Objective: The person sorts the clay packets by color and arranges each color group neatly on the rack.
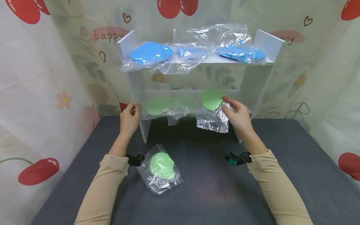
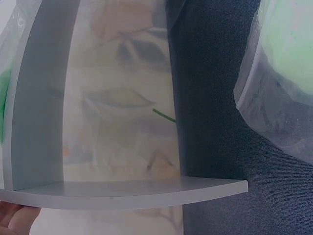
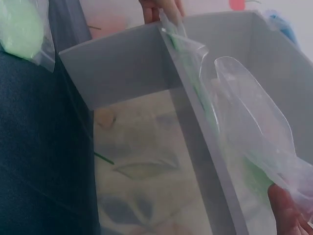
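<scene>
My right hand (image 1: 239,115) pinches a clear zip bag (image 1: 212,120) at its right edge, by the lower board of a white shelf (image 1: 135,87). Inside that bag is a flat, round, light green piece (image 1: 211,99) of something soft-looking. The right wrist view catches part of the right hand (image 3: 288,210) against the bag's plastic (image 3: 259,112). On the left, my left hand (image 1: 130,120) grips the shelf's side panel near the lower board; only its fingers (image 2: 19,220) show in the left wrist view. Two more bagged green pieces (image 1: 157,106) lie on the lower board.
Bags with blue pieces (image 1: 152,53) lie along the upper board, some plastic hanging over its front. Another bagged green piece (image 1: 162,165) lies on the dark tabletop (image 1: 202,193), near the left forearm. Behind the shelf hangs a patterned cloth (image 1: 84,62); a thin cable (image 1: 299,109) is at right.
</scene>
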Demonstrator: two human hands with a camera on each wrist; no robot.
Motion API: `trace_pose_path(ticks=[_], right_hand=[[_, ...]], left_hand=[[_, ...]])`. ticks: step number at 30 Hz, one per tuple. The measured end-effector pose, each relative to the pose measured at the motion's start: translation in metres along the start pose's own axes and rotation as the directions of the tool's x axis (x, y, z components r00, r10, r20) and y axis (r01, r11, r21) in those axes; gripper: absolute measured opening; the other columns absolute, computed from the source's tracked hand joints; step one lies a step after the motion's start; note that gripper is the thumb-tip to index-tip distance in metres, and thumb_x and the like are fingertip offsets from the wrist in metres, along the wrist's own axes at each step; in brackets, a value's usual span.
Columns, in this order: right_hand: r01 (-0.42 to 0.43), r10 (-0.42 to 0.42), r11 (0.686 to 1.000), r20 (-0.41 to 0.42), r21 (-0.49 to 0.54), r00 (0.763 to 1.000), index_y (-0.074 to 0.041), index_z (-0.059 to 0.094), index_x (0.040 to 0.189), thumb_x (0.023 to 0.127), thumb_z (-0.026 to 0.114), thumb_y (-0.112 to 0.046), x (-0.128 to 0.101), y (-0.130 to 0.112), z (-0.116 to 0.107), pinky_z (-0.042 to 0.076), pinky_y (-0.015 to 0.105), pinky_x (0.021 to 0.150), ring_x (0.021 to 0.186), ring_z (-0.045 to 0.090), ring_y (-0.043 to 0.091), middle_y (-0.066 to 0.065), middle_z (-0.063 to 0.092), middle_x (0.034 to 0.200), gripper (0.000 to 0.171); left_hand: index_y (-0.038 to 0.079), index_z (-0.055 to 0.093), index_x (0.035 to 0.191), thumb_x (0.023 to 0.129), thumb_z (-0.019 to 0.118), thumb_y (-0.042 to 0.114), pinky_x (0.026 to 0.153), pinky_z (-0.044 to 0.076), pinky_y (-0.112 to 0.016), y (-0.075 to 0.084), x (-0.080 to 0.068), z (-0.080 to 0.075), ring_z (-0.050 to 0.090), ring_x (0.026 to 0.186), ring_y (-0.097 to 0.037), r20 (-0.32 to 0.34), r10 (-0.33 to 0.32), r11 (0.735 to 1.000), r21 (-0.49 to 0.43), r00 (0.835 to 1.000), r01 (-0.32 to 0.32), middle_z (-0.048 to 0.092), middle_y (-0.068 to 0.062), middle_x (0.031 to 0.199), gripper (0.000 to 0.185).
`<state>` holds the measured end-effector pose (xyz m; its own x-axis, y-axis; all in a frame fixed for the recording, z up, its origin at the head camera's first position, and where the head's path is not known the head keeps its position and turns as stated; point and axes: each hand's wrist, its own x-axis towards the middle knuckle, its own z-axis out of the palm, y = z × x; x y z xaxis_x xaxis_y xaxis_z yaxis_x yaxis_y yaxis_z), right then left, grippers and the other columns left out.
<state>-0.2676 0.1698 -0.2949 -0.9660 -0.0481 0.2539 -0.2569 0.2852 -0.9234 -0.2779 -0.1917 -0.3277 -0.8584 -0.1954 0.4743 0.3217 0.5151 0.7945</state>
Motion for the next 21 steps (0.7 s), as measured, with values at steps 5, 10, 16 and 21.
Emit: trace_pose_path(ticks=[5, 10, 16, 21], right_hand=[[-0.014, 0.014, 1.0, -0.028, -0.028, 1.0, -0.005, 0.045, 0.138, 0.092, 0.05, -0.014, 0.01, 0.0, 0.003, 0.041, 0.034, 0.104, 0.138, 0.034, 0.023, 0.011, 0.04, 0.147, 0.048], [-0.029, 0.028, 0.999, -0.028, -0.043, 0.999, -0.003, 0.043, 0.139, 0.091, 0.05, -0.012, 0.019, 0.002, 0.006, 0.045, 0.015, 0.084, 0.127, 0.046, 0.028, 0.015, 0.043, 0.144, 0.049], [-0.043, 0.042, 0.988, -0.007, -0.15, 0.999, -0.004, 0.042, 0.14, 0.092, 0.053, -0.017, 0.027, 0.005, 0.007, 0.046, 0.026, 0.08, 0.118, 0.054, 0.034, 0.018, 0.048, 0.138, 0.051], [-0.025, 0.026, 0.956, 0.0, -0.293, 1.0, -0.004, 0.05, 0.134, 0.091, 0.051, -0.018, 0.032, 0.006, 0.009, 0.044, 0.024, 0.066, 0.093, 0.06, 0.027, 0.02, 0.056, 0.128, 0.045]], left_hand=[[0.008, 0.054, 0.131, 0.098, 0.044, 0.019, 0.091, 0.05, -0.048, -0.001, 0.0, 0.0, 0.057, 0.115, -0.038, -0.001, -0.002, 1.0, -0.002, 1.0, 0.002, 0.056, -0.021, 0.13, 0.036], [0.008, 0.052, 0.133, 0.098, 0.044, 0.019, 0.092, 0.05, -0.048, -0.001, 0.0, 0.0, 0.057, 0.115, -0.038, -0.001, -0.001, 1.0, 0.003, 1.0, 0.001, 0.056, -0.021, 0.13, 0.037], [0.008, 0.052, 0.133, 0.098, 0.044, 0.019, 0.091, 0.05, -0.048, -0.001, 0.0, 0.0, 0.058, 0.115, -0.038, -0.003, -0.003, 1.0, 0.0, 1.0, 0.003, 0.056, -0.021, 0.13, 0.037], [0.002, 0.058, 0.122, 0.098, 0.044, 0.016, 0.091, 0.051, -0.046, -0.001, 0.0, 0.001, 0.059, 0.113, -0.038, -0.02, 0.022, 1.0, 0.008, 1.0, -0.022, 0.06, -0.023, 0.123, 0.031]])
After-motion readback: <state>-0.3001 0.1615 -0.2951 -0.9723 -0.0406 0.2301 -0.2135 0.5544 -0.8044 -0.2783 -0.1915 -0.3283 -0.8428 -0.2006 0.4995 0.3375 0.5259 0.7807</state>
